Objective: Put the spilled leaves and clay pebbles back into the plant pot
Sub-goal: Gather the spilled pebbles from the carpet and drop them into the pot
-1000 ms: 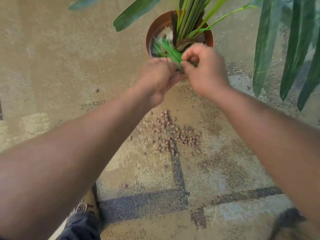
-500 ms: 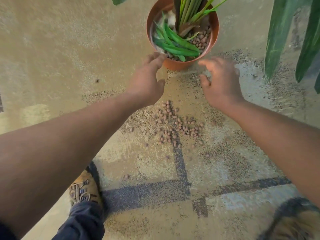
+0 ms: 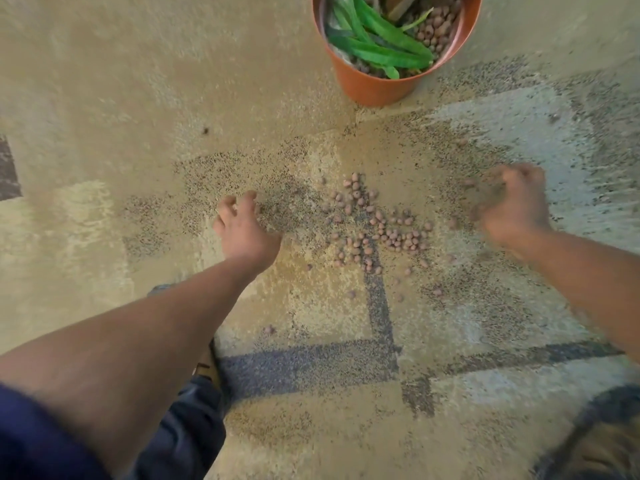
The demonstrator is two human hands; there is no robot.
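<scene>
An orange plant pot [image 3: 374,88] stands on the carpet at the top of the view. Loose green leaves [image 3: 381,46] lie inside it on top of brown clay pebbles [image 3: 436,26]. A patch of spilled clay pebbles [image 3: 374,230] lies scattered on the carpet below the pot. My left hand [image 3: 242,226] hovers low at the left side of the patch, fingers spread and empty. My right hand [image 3: 512,206], blurred, is at the right side of the patch with curled, parted fingers and nothing visible in it.
The floor is a beige carpet [image 3: 138,98] with dark grey stripes [image 3: 304,365]. A few stray pebbles [image 3: 268,329] lie apart from the patch. My knee in dark trousers [image 3: 187,427] and a shoe [image 3: 207,365] are at the bottom left.
Both hands let go of the green leaves into the pot, then moved down and apart to either side of the spilled pebbles. The view tilted down, so the pot sits higher in frame.
</scene>
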